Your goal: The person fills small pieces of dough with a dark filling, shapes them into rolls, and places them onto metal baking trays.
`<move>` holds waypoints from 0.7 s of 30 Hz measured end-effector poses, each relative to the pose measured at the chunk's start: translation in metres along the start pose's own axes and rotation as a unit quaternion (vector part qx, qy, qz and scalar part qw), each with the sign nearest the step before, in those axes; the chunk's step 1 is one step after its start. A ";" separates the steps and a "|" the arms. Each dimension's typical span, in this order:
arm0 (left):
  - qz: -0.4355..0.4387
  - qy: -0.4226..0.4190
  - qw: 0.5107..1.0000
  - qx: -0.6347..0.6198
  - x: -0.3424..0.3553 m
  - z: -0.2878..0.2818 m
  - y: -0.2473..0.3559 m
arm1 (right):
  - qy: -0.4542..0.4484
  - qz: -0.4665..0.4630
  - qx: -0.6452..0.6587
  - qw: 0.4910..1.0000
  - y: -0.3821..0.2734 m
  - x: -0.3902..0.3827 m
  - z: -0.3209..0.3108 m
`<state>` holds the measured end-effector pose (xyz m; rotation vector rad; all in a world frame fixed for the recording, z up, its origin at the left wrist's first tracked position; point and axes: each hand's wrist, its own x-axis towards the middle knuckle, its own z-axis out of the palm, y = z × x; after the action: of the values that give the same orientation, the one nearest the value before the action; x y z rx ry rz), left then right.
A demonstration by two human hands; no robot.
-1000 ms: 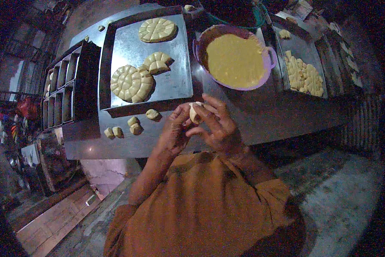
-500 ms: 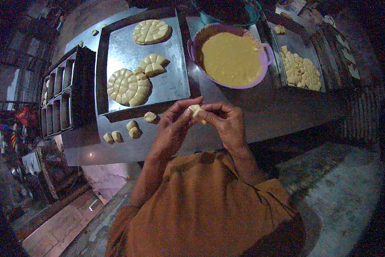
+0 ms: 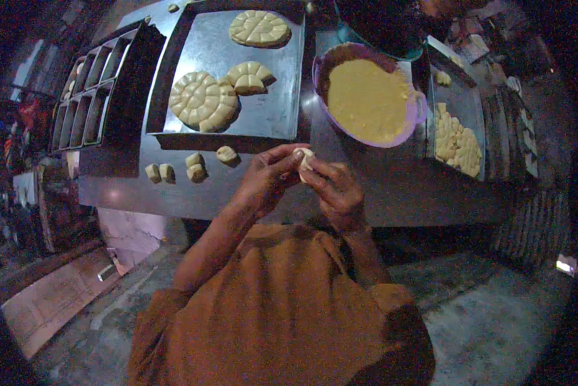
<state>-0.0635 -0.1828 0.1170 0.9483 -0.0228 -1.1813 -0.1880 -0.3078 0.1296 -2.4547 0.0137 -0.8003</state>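
A small pale piece of dough (image 3: 306,163) is pinched between my two hands, above the near part of the metal table (image 3: 237,196). My left hand (image 3: 268,175) grips it from the left with thumb and fingers. From the right, my right hand (image 3: 336,190) closes on the same piece, hiding part of it. Left of my hands lie several loose dough pieces, among them a single lump (image 3: 226,154) and a touching pair (image 3: 196,166). Beyond them, a metal tray (image 3: 273,119) bears a large round of dough pieces (image 3: 203,101), a partial round (image 3: 249,78) and another round (image 3: 259,29).
A purple basin (image 3: 392,138) of yellow batter stands right of the tray, beside a teal tub (image 3: 348,35). Farther right, another tray (image 3: 485,128) holds clustered dough pieces. A divided metal mould (image 3: 95,109) sits at the left. The table's near edge runs just below my hands.
The view has shifted, so the table's things appear moved. My fingers have turned the dough piece, which now looks more rounded and upright; my right fingers are curled further round it.
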 end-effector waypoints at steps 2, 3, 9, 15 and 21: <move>0.010 0.011 1.000 0.027 -0.003 0.004 -0.003 | -0.023 -0.039 -0.063 0.997 0.004 0.001 -0.005; 0.016 0.018 0.999 0.044 -0.005 0.005 -0.004 | -0.034 -0.028 -0.073 0.996 0.001 0.004 -0.007; 0.071 -0.013 0.994 0.078 -0.005 -0.003 -0.024 | -0.019 0.126 -0.009 0.992 -0.012 0.014 -0.001; 0.059 -0.013 0.991 0.119 -0.008 -0.003 -0.016 | -0.008 0.192 0.051 0.980 0.002 0.014 0.004; 0.061 -0.018 0.984 0.167 -0.012 -0.003 -0.016 | -0.036 0.237 0.110 0.965 0.013 0.004 0.006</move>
<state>-0.0795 -0.1725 0.1096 1.2012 -0.3120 -1.1000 -0.1795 -0.3171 0.1214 -2.1390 0.4438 -0.4703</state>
